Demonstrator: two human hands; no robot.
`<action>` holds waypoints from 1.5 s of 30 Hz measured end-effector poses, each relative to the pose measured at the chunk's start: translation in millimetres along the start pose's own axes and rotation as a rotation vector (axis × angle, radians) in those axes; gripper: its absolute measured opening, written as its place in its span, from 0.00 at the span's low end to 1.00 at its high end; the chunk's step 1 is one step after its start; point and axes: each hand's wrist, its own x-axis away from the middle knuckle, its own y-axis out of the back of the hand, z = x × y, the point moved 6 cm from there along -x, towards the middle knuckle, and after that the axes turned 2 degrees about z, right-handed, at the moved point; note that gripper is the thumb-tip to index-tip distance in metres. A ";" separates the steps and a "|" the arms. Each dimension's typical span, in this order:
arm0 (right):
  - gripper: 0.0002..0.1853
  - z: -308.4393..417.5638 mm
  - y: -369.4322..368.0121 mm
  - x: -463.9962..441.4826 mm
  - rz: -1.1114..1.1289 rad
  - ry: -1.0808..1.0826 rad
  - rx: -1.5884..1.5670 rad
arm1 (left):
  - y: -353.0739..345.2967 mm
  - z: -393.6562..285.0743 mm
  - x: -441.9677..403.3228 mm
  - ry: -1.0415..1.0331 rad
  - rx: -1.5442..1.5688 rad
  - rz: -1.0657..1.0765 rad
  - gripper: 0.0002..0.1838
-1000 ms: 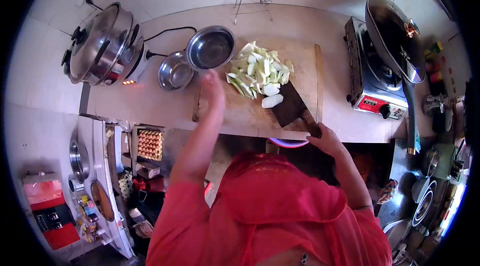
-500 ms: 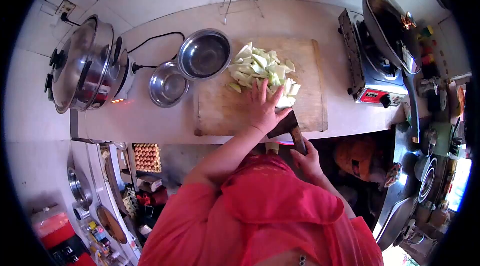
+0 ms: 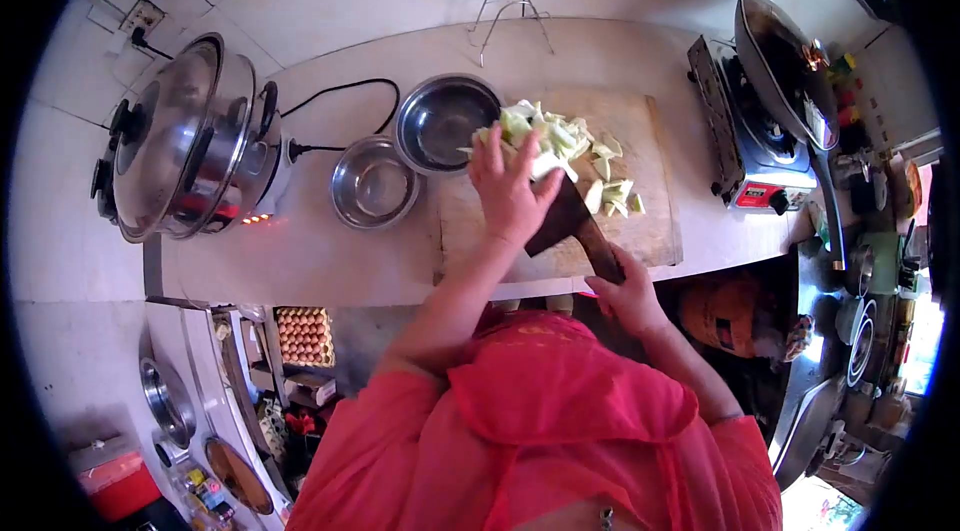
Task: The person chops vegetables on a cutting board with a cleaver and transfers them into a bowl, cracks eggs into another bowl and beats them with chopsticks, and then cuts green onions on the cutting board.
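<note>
My right hand (image 3: 634, 293) is closed round the wooden handle of a cleaver (image 3: 562, 215), its dark blade tilted beneath a heap of pale green cut vegetable pieces (image 3: 562, 136). Fingers spread, my left hand (image 3: 512, 193) lies over the heap's left side and covers part of the blade. The heap is at the upper left of the wooden cutting board (image 3: 650, 226), near a steel bowl (image 3: 448, 123). Several loose pieces (image 3: 612, 196) lie on the board right of the blade. A smaller steel bowl (image 3: 375, 183) stands left of the board.
A lidded steel electric pot (image 3: 185, 146) stands at the left, its cord running behind the bowls. To the right, a pan (image 3: 785, 71) sits on a portable gas stove (image 3: 750, 156), handle towards the counter's front. A wire rack (image 3: 508, 21) stands by the wall.
The cleaver has slid under the vegetable pieces, and both hands have shifted up the board. Most pieces have moved left towards the larger bowl, leaving several behind. The camera view has shifted slightly.
</note>
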 end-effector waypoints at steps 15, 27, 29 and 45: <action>0.27 -50.9 76.0 66.1 -0.320 0.032 -0.273 | -37.1 69.1 -79.1 -0.110 0.022 -0.033 0.13; 0.23 -170.7 76.5 58.5 -0.541 -0.062 -0.551 | -144.5 2.8 -45.0 -0.038 -0.189 0.861 0.39; 0.24 -165.3 66.0 49.5 -0.514 -0.068 -0.543 | -136.7 -7.9 -26.1 -0.065 -0.086 0.863 0.38; 0.30 -136.3 -18.2 19.8 -0.193 0.059 -0.381 | -66.3 -32.3 57.7 -0.182 0.001 0.346 0.41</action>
